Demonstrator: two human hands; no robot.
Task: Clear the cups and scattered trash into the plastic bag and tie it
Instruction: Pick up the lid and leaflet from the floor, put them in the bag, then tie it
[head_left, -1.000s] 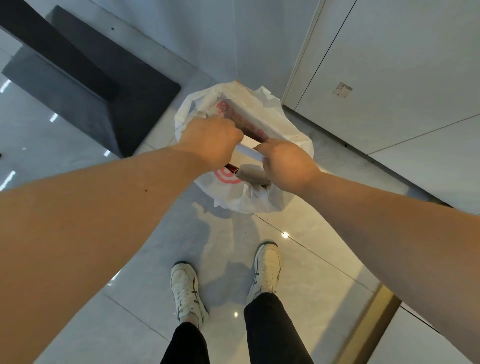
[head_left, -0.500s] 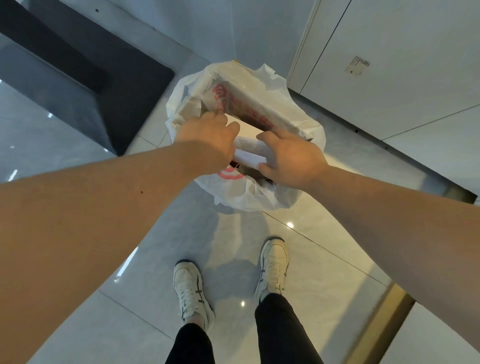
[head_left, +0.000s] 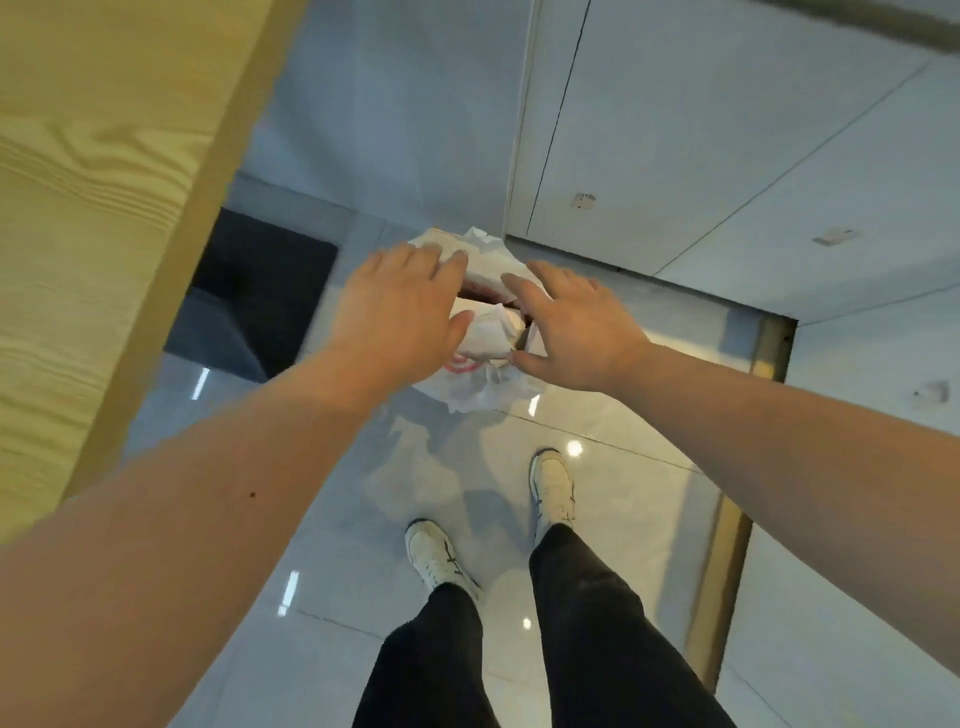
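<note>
A white plastic bag (head_left: 480, 384) with red print sits on the grey tiled floor in front of my feet, its mouth open, with crumpled white paper (head_left: 488, 332) and something dark inside. My left hand (head_left: 400, 312) hovers over the bag's left side, fingers spread, holding nothing. Over the bag's right side is my right hand (head_left: 576, 332), also spread with nothing in it. Both hands cover part of the bag, and I cannot tell whether they touch it.
A pale wooden table top (head_left: 104, 208) fills the left side, with a dark base (head_left: 254, 301) beneath it beside the bag. White cabinet doors (head_left: 727, 156) stand behind the bag. My two white shoes (head_left: 550, 483) are on the tiles, and a brass floor strip (head_left: 727, 519) runs at right.
Both hands let go of the bag and opened their fingers. My view rose and pulled back, so the wooden table top now shows at left.
</note>
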